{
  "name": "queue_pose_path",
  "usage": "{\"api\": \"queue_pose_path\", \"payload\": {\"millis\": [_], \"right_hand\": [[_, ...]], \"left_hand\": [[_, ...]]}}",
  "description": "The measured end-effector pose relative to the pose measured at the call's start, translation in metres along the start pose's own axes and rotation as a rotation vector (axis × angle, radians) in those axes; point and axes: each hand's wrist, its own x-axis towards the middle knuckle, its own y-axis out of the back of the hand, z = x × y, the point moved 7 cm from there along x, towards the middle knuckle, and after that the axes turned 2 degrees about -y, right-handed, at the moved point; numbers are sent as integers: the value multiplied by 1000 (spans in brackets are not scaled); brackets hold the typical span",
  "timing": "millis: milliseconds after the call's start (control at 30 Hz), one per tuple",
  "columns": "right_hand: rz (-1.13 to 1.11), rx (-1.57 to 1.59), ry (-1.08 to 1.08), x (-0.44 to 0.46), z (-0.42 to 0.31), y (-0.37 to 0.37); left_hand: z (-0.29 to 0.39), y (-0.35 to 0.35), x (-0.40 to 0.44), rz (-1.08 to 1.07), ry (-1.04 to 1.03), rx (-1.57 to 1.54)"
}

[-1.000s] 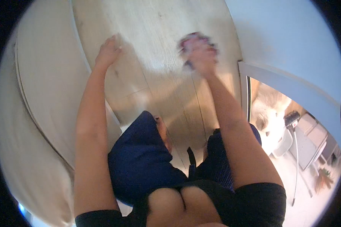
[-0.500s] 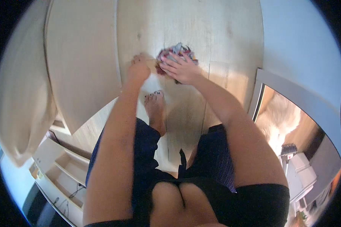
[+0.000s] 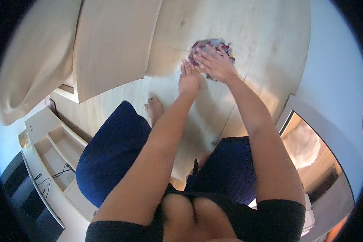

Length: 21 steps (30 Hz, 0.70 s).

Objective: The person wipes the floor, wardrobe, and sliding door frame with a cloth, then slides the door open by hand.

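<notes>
Head view: a crumpled multicoloured cloth (image 3: pixel 209 43) lies on the floor (image 3: pixel 246 44). Of the hands, the right hand (image 3: pixel 217 64) presses onto it, fingers spread; the left hand (image 3: pixel 189 78) is beside the cloth, fingers slightly apart. A bare foot (image 3: pixel 154 109) is nearer the wearer than the cloth.

Shows wood-grained planks with a soft sheen on the floor (image 3: pixel 266 44), rumpled fabric in the patterned cloth (image 3: pixel 213 42), smooth, matt, wood-look board in the pale panel (image 3: pixel 113 40); sets matt, finely textured navy cloth in the trousers (image 3: pixel 113 149).
</notes>
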Motion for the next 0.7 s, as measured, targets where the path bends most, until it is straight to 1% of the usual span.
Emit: {"api": "queue_pose_path", "payload": {"millis": [33, 67, 133, 167, 200, 233, 267, 333, 367, 400, 433, 467, 500, 533, 567, 600, 633, 667, 700], "right_hand": [[-18, 100, 297, -4, -18, 0], [-12, 95, 316, 8, -14, 2], [133, -175, 173, 31, 2, 11], [185, -28, 8, 46, 11, 15], [201, -27, 2, 68, 5, 18], [252, -6, -118, 87, 0, 22], [304, 15, -242, 105, -6, 27], [293, -18, -246, 145, -35, 39], [256, 15, -174, 166, -54, 42], [219, 45, -95, 184, -73, 40], [217, 54, -86, 189, -91, 37], [219, 7, -6, 187, -109, 32], [213, -49, 72, 178, -121, 22], [200, -67, 70, 158, -123, 10], [218, -56, 287, 126, -141, -1], [240, -41, 505, 103, -153, 3], [237, -54, 501, 103, -141, 9], [77, 7, 525, 100, -130, 6], [-82, 71, 545, 97, -120, 8]], "left_hand": [[0, -6, 4, 12, 12, 30], [-3, -11, 11, 31, 31, 54], [0, -12, 2, 40, 32, 1], [2, -9, 5, 43, 34, 42], [2, -7, 10, 53, 35, 88], [7, 2, 4, 43, 27, 23], [10, 13, 3, 49, 23, 37], [22, 3, 8, -63, -153, 680], [17, 0, 6, -57, -147, 699], [13, 0, 4, 11, -141, 449], [5, -1, 1, 68, -131, 188], [-1, -6, 0, 63, -126, 176], [5, -3, -4, 102, -198, 317], [13, 0, -8, 148, -278, 458], [13, 0, -9, 148, -293, 444], [8, -1, -7, 65, -288, 264], [7, -3, -3, -16, -281, 85], [12, -3, -5, -19, -291, 76], [9, 3, -6, 74, -191, 60]]}}
